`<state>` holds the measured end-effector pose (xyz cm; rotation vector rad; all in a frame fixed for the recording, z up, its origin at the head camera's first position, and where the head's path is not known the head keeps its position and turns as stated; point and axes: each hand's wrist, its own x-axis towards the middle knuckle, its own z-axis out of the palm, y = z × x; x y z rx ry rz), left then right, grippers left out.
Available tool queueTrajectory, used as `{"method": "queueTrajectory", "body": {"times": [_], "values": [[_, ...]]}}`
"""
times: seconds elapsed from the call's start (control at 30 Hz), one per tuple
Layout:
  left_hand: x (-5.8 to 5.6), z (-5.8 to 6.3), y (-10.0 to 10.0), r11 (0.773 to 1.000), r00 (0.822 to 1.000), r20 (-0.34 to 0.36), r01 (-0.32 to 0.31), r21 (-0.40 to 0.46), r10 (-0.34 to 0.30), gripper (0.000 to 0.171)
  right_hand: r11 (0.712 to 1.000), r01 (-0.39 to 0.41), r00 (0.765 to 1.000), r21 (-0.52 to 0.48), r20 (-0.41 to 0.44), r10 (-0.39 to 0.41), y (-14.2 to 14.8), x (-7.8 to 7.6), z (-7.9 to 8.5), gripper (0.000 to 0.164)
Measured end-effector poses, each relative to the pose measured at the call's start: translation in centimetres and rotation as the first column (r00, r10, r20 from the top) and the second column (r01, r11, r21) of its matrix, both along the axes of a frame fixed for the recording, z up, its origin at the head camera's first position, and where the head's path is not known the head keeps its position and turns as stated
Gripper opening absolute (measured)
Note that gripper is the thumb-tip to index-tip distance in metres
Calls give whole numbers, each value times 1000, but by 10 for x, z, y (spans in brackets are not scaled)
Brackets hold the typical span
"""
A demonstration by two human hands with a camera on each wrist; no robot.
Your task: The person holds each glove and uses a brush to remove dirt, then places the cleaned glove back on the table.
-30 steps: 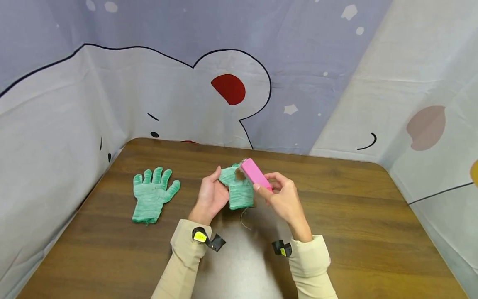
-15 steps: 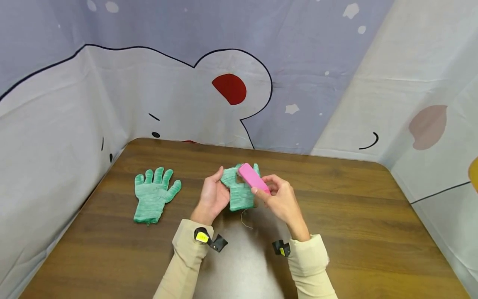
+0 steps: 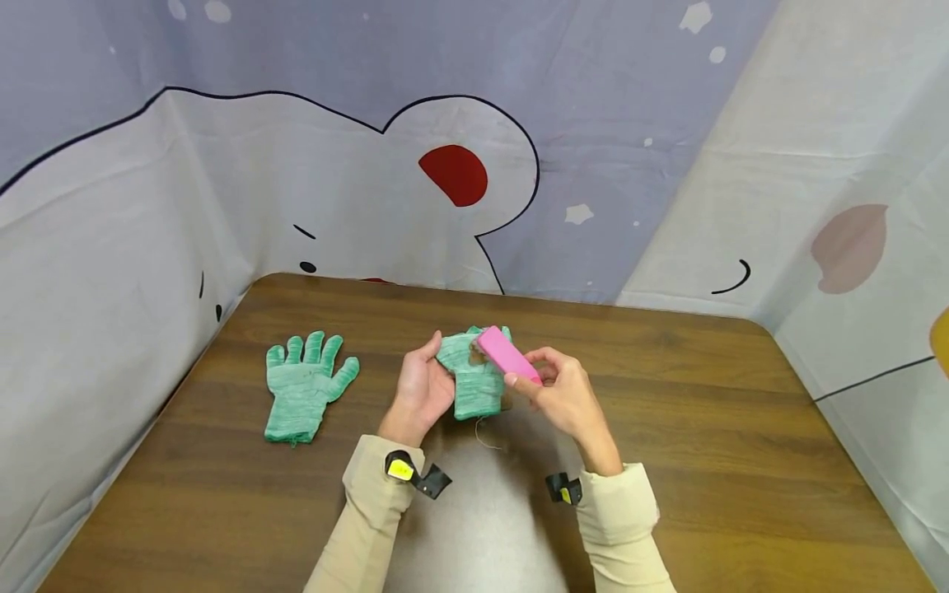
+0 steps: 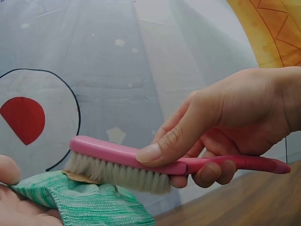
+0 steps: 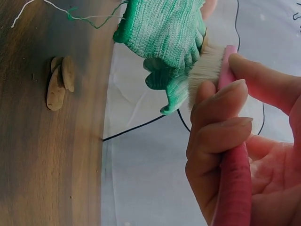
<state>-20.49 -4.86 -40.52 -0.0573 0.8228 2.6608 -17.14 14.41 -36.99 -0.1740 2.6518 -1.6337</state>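
My left hand point(image 3: 420, 387) is palm up and grips the edge of a green-and-white knit glove point(image 3: 478, 387) near its thumb side. The glove's cuff hangs toward me, a loose thread trailing from it. In my right hand point(image 3: 562, 395) is a pink brush point(image 4: 108, 150), held by the handle and back with the thumb along its top. Pale bristles point(image 4: 122, 175) face down onto the glove, right at a flat brown patch point(image 4: 80, 177) on the knit. A matching green glove point(image 3: 300, 395) lies flat on the table to the left, fingers pointing away.
Under the held glove, several flat brown oval pieces point(image 5: 60, 84) lie in a small heap on the wooden table point(image 3: 712, 428). A printed cloth point(image 3: 334, 181) hangs behind and on both sides of the table.
The brush head has shifted slightly toward me over the glove, with small changes of tilt. My left hand and the held glove have barely moved; the other glove lies still.
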Motion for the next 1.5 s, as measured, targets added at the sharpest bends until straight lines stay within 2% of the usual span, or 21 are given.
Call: {"method": "queueTrajectory", "body": {"times": [0.37, 0.57, 0.7, 0.83, 1.1, 1.2, 1.33, 1.5], "values": [[-1, 0, -3, 996, 998, 44, -50, 77, 47, 54, 999, 7, 1000, 32, 15, -7, 5, -1, 1, 32], [-2, -2, -4, 997, 997, 61, -50, 53, 47, 53, 998, 10, 1000, 59, 22, -11, 8, -1, 1, 33], [-2, -3, -5, 997, 995, 68, -74, 27, 72, 52, 998, 24, 999, 61, 27, -26, 10, -2, 0, 32], [-2, -4, -7, 996, 993, 83, -84, 37, 81, 50, 999, 26, 999, 43, 36, -28, 12, -2, 1, 32], [-1, -3, -6, 996, 997, 52, -62, 58, 59, 50, 998, -2, 1000, -62, 7, 3, 7, 2, 6, 31], [-1, -4, -6, 995, 997, 44, -64, 74, 61, 49, 996, -16, 1000, -90, -8, 15, -2, 9, 17, 30], [-1, -3, -6, 991, 998, 22, -53, 124, 50, 50, 996, -24, 1000, -80, -21, 23, -12, 16, 26, 31], [1, -3, -5, 984, 999, -29, -23, 176, 29, 50, 998, -4, 1000, -56, -28, 3, -10, 8, 7, 33]]}}
